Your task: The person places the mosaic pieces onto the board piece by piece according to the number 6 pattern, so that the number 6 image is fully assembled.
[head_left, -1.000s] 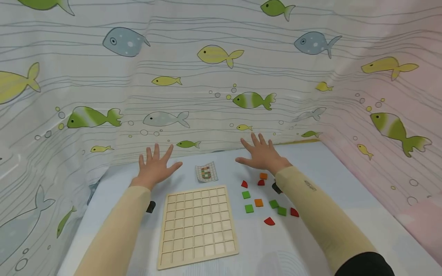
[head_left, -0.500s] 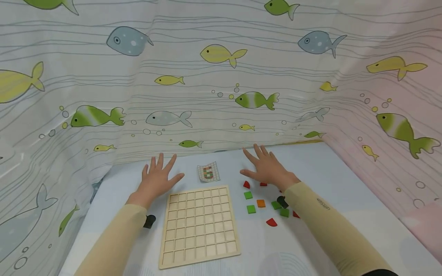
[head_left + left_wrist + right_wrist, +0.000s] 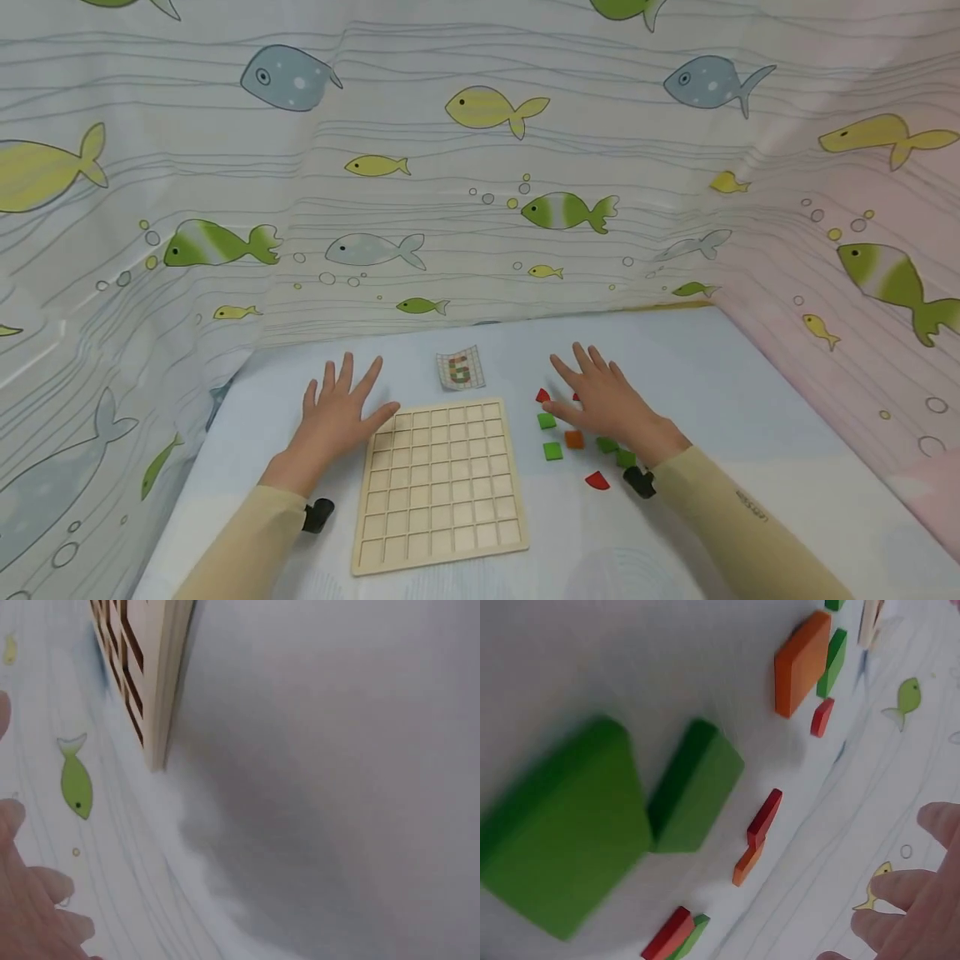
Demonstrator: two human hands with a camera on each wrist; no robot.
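In the head view, the left hand is spread, its thumb overlapping the far left corner of the wooden board; whether it touches, I cannot tell. The board lies flat on the pale table, between the two hands. The right hand is also spread, above the green pieces, the orange square and the red pieces, to the right of the board. Behind the board lies a paper card with a coloured grid pattern.

In the left wrist view, the fingers are apart and pinch nothing; the board's edge is near.

In the right wrist view, two green pieces show large, and the fingers hold nothing.

I judge that the step is only preparation, since every piece I see lies outside the board. To take one, the next move calls for lowering the right hand and pinching a thin piece by its edges.
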